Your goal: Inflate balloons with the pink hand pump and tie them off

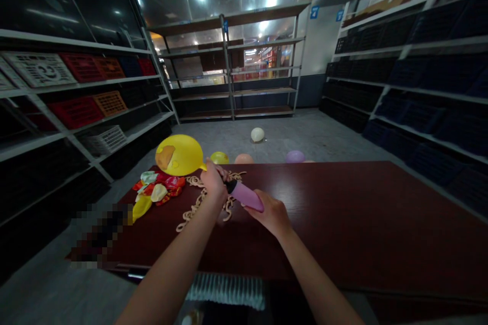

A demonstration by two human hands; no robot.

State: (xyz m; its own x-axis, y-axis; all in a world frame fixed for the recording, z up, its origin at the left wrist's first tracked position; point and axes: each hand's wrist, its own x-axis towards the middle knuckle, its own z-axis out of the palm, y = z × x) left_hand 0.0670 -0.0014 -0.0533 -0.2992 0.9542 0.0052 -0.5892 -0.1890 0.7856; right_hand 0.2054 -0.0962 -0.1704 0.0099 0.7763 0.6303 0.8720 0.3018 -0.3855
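An inflated yellow balloon (185, 155) with an orange-brown print stands out to the left over the table. My left hand (214, 181) is closed round its neck, at the black tip of a pink hand balloon pump (247, 196). The pump's far end rests in my right hand (271, 212), whose fingers are wrapped round it. Beneath my left hand, beige curly strips or loops (188, 217) are scattered on the tabletop. Left of them is a pile of limp balloons (159, 193) in red, white and yellow. The join between balloon and pump is partly hidden by my left fingers.
The dark red table (343, 213) spans the front. Beyond it on the floor are a white balloon (257, 135), a purple balloon (295, 156), a peach balloon (244, 159) and another yellow balloon (219, 158). Shelving with crates (80, 67) stands left, and racks (263, 92) stand behind.
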